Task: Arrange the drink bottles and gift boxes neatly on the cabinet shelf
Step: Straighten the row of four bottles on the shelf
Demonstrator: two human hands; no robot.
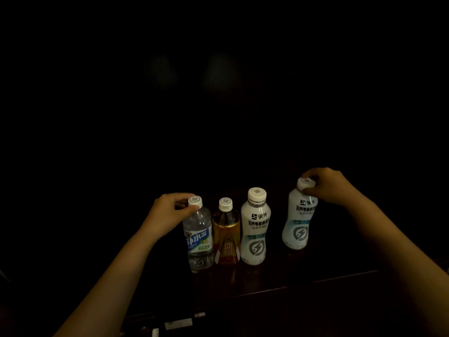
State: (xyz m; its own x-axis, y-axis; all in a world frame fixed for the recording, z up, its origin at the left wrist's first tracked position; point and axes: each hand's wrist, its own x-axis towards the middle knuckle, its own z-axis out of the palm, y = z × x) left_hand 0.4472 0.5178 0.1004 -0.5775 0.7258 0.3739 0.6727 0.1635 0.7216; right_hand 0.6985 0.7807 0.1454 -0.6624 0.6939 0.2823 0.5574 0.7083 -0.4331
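Several drink bottles stand in a row on a dark wooden shelf (303,285). My left hand (167,210) pinches the white cap of a clear water bottle (199,239) with a blue label at the left end. Beside it stands a small amber tea bottle (226,237), then a white bottle (255,232) with a lightning mark. A second white bottle (298,220) is set apart on the right and leans slightly. My right hand (328,186) grips its cap from above. No gift boxes show in the dark.
The cabinet interior behind the bottles is black, and nothing in it can be made out. The shelf's front edge (315,280) runs below the bottles. Some pale hardware (178,323) glints at the bottom of the view.
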